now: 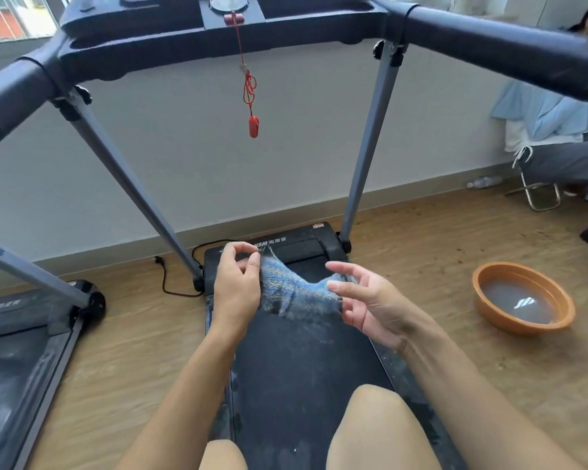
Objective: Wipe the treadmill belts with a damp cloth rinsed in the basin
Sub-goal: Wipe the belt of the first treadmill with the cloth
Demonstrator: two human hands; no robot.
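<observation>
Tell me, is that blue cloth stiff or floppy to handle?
Probably floppy: the cloth sags and creases between the left hand and right hand holding it. Its fuzzy towel-like surface suggests it won't slip easily. If damp as the task says, it may feel heavy for its size.

We get bright daylight from the window [14, 22], glare in the basin [523, 329], soft blur and bowed edges.
</observation>
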